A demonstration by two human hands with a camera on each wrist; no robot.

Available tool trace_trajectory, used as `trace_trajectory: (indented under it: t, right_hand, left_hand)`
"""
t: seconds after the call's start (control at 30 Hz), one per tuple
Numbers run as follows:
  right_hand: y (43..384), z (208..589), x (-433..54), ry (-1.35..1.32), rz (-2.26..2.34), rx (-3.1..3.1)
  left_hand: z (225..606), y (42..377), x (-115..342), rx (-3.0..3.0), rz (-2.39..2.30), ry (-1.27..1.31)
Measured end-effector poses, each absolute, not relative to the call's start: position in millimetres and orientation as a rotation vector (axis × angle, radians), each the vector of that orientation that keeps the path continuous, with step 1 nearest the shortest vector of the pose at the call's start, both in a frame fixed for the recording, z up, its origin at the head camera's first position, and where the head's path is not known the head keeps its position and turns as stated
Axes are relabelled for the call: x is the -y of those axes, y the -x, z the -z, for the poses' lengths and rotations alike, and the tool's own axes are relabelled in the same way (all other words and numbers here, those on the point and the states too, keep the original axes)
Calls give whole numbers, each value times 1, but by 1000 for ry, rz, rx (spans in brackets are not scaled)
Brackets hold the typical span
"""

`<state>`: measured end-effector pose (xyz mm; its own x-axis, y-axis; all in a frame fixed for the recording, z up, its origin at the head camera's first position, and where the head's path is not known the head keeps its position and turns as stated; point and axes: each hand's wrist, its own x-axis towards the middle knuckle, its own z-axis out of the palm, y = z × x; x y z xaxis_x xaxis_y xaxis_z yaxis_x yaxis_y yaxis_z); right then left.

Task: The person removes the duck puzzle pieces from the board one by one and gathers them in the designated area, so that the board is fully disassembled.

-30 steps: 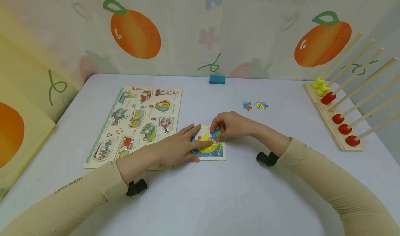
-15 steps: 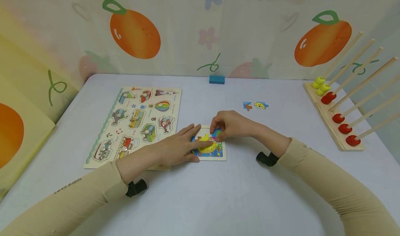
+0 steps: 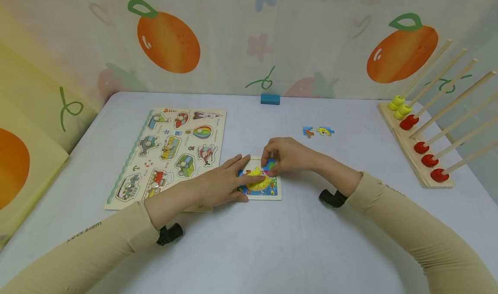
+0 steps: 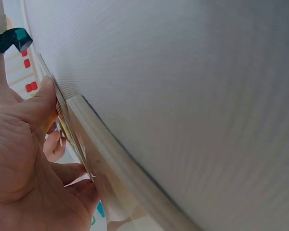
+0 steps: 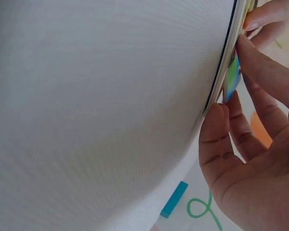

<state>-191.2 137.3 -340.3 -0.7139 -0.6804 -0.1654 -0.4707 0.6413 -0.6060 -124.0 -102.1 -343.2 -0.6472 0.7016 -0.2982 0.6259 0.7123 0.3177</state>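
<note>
A small jigsaw puzzle (image 3: 268,192) in a pale tray lies mid-table, showing a yellow figure on blue. My left hand (image 3: 219,183) rests on its left side with fingers spread, the index finger stretched across the yellow figure. At the upper right corner, my right hand (image 3: 289,155) pinches a blue and green puzzle piece (image 3: 271,166) between thumb and fingers. In the right wrist view this piece (image 5: 232,79) stands tilted up from the tray. Part of the tray's upper area shows bare. Two loose puzzle pieces, one with orange (image 3: 308,132) and one with yellow (image 3: 325,131), lie beyond the right hand.
A large vehicle peg board (image 3: 220,132) lies to the left, its lower right part under the left forearm and hand. A teal block (image 3: 270,99) sits at the table's back edge. On the right stands a wooden bead rack (image 3: 414,149) with tall rods.
Both hands stay almost in place. The right fingers shift only slightly at the piece in the corner.
</note>
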Motion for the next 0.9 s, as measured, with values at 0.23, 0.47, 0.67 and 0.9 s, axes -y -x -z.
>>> trace_trajectory:
  t: [0.23,0.47,0.67,0.9]
  right_hand:
    - [191,340,-138,917,759,-2493]
    - [191,337,-139,928,803,-2482]
    - [191,335,-139,870,860,-2457]
    - [191,333,-140,845,877,-2444]
  left_hand:
    - [344,125,102,-2526,-252,-1035]
    - [343,123,103,-2525,-276,-1038]
    - [343,124,102,-2520,-264,-1031]
    - [344,124,102,-2518,-257,-1029]
